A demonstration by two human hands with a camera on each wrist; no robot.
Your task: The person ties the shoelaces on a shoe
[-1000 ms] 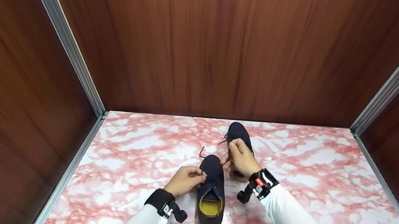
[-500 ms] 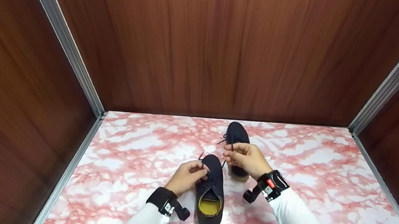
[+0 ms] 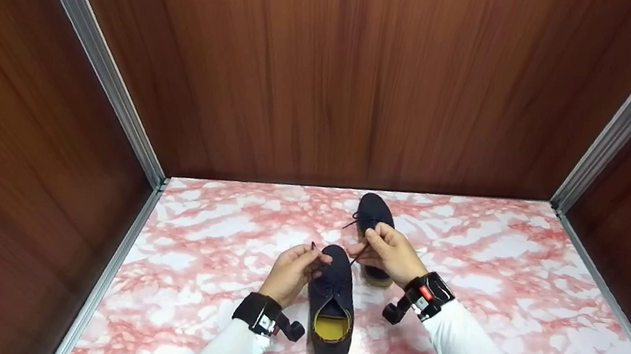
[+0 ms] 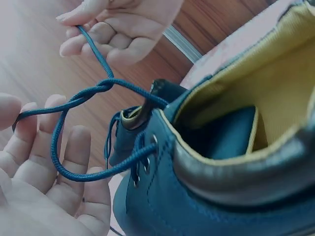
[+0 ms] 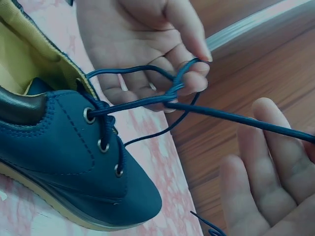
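A dark navy lace-up shoe (image 3: 330, 350) with a yellow insole stands between the hands, its toe pointing away. The left hand (image 3: 291, 273) pinches one end of its shoelace above the toe's left side. To the right, the right hand (image 3: 398, 258) pinches the other end between thumb and finger. In the left wrist view the two lace ends twist round each other in a crossing (image 4: 88, 94) above the shoe's opening. From there the lace (image 5: 231, 118) runs taut to the right hand in the right wrist view. Fingers partly cover the toe in the head view.
The matching shoe (image 3: 376, 207) lies just beyond, with its laces tied and partly behind the right hand. Pink-and-white marbled surface (image 3: 201, 284) spreads all round. Wood-grain panels (image 3: 329, 80) with metal edge strips (image 3: 93, 47) close off the back and both sides.
The left hand has moved slightly forward and turned up with its lace end. The right hand has shifted right and drawn the other end out, so the lace now shows between hand and shoe.
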